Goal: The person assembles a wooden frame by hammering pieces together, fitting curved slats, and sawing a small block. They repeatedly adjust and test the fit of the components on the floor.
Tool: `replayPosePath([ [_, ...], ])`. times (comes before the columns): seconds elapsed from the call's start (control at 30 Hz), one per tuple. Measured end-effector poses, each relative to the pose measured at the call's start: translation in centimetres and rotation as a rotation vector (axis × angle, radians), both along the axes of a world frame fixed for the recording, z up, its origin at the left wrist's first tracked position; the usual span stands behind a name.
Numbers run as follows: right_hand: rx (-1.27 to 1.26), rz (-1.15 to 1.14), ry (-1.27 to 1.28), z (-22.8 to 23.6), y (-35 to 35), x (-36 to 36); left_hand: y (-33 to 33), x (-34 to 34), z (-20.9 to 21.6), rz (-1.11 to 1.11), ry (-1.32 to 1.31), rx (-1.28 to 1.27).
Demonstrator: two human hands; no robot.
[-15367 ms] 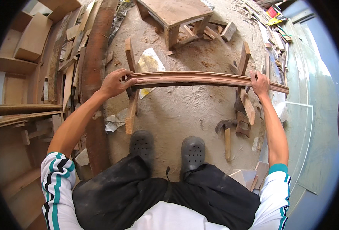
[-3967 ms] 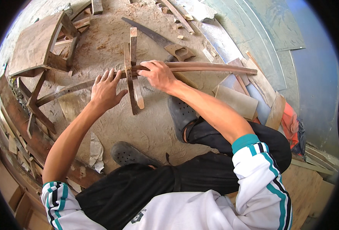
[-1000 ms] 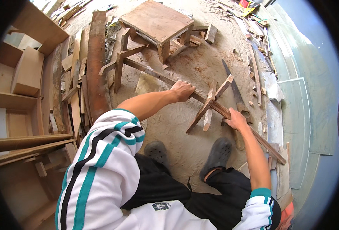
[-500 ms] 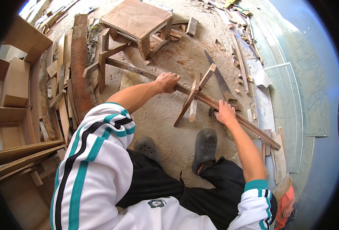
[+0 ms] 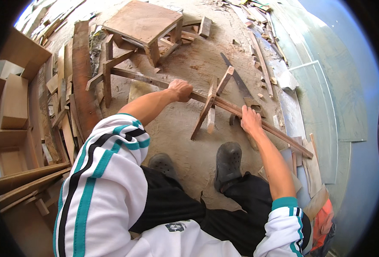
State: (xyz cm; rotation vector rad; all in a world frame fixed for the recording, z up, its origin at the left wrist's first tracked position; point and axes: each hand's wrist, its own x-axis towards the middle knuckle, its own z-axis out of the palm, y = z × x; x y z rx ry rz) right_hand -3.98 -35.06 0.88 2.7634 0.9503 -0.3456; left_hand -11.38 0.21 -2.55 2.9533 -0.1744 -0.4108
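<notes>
With the right-hand crossed support (image 5: 204, 113) as the landmark, the step in hand looks like steadying or shifting a grooved wooden strip (image 5: 283, 138) along it; the strip passes through the fork of that support and juts well out to its right and toward the person, ending above some board offcuts (image 5: 313, 171); the right hand (image 5: 251, 120) grips the strip to the right of the support, fingers wrapped over the top; the left hand (image 5: 181, 90) is closed over a dark bar (image 5: 144, 78) just left of the support, though whether the strip's inner end also lies under that palm is hidden; the bar runs on, farther left, to a second crossed support (image 5: 107, 81); a hand saw (image 5: 238, 81) lies on the floor beyond the landmark support and to its right, touched by neither hand, and a low stool (image 5: 144, 19) stands beyond it and to the left; the next move, as I judge it, calls for keeping the strip seated in the fork while both hands stay firm, since so much of it overhangs; against the frame four seconds back, the left hand, then spread open right beside the landmark support, is now a closed fist farther left of it, and the right hand, then all but against the support, has moved out along the strip.
</notes>
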Motion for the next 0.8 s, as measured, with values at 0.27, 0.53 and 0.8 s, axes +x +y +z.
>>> replayPosePath([
  [0.27, -0.021, -0.105, -0.132, 6.1, 0.2, 5.6, -0.1, -0.6, 1.9, -0.006, -0.058, -0.031],
  [0.53, -0.226, -0.051, -0.014, 12.2, 1.3, 11.1, 2.1, -0.3, 8.8, 0.076, -0.355, -0.134],
  [0.8, -0.535, 0.036, 0.221, 3.7, 3.9, 11.1, 7.5, 2.9, 20.7, 0.501, -0.904, -0.521],
])
